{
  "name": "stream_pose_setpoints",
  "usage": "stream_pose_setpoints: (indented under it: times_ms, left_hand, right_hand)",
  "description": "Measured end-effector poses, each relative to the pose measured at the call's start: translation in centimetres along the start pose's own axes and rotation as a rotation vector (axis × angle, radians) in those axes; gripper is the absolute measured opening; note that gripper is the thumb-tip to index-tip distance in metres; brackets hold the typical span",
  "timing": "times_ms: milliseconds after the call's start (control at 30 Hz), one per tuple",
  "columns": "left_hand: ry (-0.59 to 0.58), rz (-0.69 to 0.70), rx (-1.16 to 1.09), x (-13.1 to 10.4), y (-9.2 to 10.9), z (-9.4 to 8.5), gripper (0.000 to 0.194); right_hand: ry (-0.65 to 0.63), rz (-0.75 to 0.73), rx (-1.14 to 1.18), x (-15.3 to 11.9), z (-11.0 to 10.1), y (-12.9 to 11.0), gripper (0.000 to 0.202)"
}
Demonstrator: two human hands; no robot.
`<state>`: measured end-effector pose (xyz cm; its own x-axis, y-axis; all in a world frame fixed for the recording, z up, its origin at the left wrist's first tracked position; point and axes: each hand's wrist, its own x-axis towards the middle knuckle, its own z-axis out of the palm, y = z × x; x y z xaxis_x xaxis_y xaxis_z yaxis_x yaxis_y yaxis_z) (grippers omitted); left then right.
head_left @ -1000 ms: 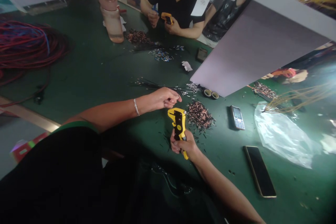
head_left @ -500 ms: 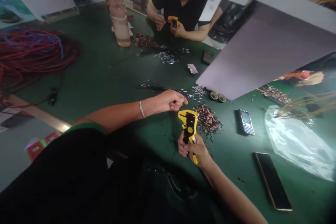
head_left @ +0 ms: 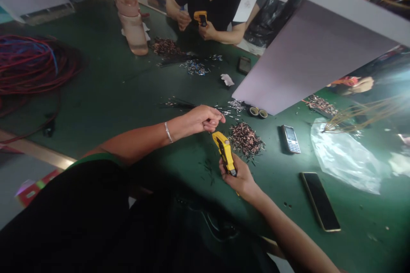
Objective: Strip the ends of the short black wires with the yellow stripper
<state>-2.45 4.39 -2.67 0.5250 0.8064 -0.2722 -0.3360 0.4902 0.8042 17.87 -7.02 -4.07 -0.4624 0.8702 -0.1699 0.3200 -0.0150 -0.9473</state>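
Observation:
My right hand (head_left: 240, 177) grips a yellow and black wire stripper (head_left: 225, 151), its jaw end pointing up and left toward my other hand. My left hand (head_left: 205, 119), with a bracelet at the wrist, is closed in a pinch just above the stripper's jaws. Whatever lies between its fingertips is too small to make out. Beside the stripper is a heap of short dark and copper-coloured bits (head_left: 246, 138). Behind my left hand lie thin black wires (head_left: 179, 104) and a small pile of silvery pieces (head_left: 236, 105).
To the right are a keypad phone (head_left: 291, 139), a smartphone (head_left: 320, 201) and a clear plastic bag (head_left: 346, 158). A pale panel (head_left: 307, 59) slants over the table. Across sits a co-worker holding a yellow tool (head_left: 200, 18), near a bottle (head_left: 134, 30). Red cable coils (head_left: 32, 66) lie left.
My right hand has turned the wire stripper, so its narrow edge now faces me, and its jaws are nearer my left hand. The whole view has shifted somewhat.

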Motion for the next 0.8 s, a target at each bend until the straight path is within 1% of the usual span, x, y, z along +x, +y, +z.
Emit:
stream_pose_setpoints:
  times_ms: [100,167,233,333,433,533,633,733,800]
  left_hand:
    - [-0.011,0.020,0.029,-0.6,0.2,0.7,0.019]
    - [-0.024,0.026,0.048,-0.9,0.2,1.1,0.020]
    - [-0.033,0.034,0.068,-1.3,0.2,1.4,0.019]
    - [-0.061,0.037,0.085,-1.6,0.2,1.7,0.018]
    - [-0.115,0.011,0.085,-1.8,0.1,1.9,0.017]
    - [-0.158,-0.035,0.087,-2.0,-0.2,2.2,0.017]
    - [-0.184,-0.068,0.099,-2.0,-0.5,2.4,0.016]
    - [-0.204,-0.081,0.105,-1.9,-0.7,2.5,0.015]
    - [-0.205,-0.059,0.095,-1.8,-0.7,2.5,0.013]
  right_hand:
    - [0.007,-0.045,-0.256,-0.5,-0.6,-0.8,0.017]
    - [0.021,-0.084,-0.411,-0.9,-0.8,-1.0,0.021]
    - [0.014,-0.114,-0.510,-1.4,-0.9,-1.3,0.026]
    - [0.006,-0.112,-0.566,-2.3,-0.4,-1.9,0.027]
    - [0.042,-0.109,-0.590,-3.3,0.6,-2.4,0.026]
    - [0.068,-0.159,-0.696,-4.1,1.3,-2.6,0.030]
    - [0.060,-0.187,-0.782,-4.7,1.4,-2.6,0.034]
    - [0.067,-0.206,-0.777,-4.8,1.1,-2.4,0.036]
    - [0.102,-0.196,-0.697,-4.8,1.1,-2.2,0.038]
